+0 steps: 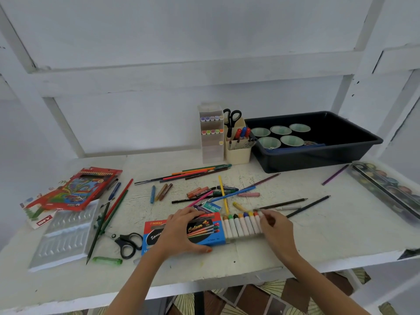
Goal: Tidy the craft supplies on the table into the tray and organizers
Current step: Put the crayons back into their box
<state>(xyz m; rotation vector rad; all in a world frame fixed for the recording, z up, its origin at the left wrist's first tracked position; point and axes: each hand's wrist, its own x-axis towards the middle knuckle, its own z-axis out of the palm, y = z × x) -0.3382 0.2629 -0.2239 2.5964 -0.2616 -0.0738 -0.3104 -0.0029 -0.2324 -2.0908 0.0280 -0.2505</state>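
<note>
Head view. Found the left hand (181,230) laid over the crayon box (212,231) near the front of the counter (318,242) — fingers spread across the lid to its far edge, thumb hooked at the near edge, gripping it. Saw a row of crayons (241,225) sticking out of the box's right end, lying side by side, white bodies with coloured tips pointing away. Noted the right hand (276,226) at the right end of that row, fingers curled, tips at the last crayon; could not tell through the blur whether pinching or only touching.

Logged loose pencils (186,173) and stubby crayons scattered over the middle of the counter, behind the box. Spotted a small staples box (212,207) among them. Recorded black scissors (128,244) left of the crayon box, a silver plastic insert (66,235) further left, and a red pencil box (77,189) behind that.

Found at the back a clear marker organizer (212,142) beside a cream pen holder (237,153) with scissors and markers upright inside. Saw the black tray (318,160) just right of the holder — five paper cups (280,130) in it. Noted a paint set (386,187) at the right edge of the counter.
</note>
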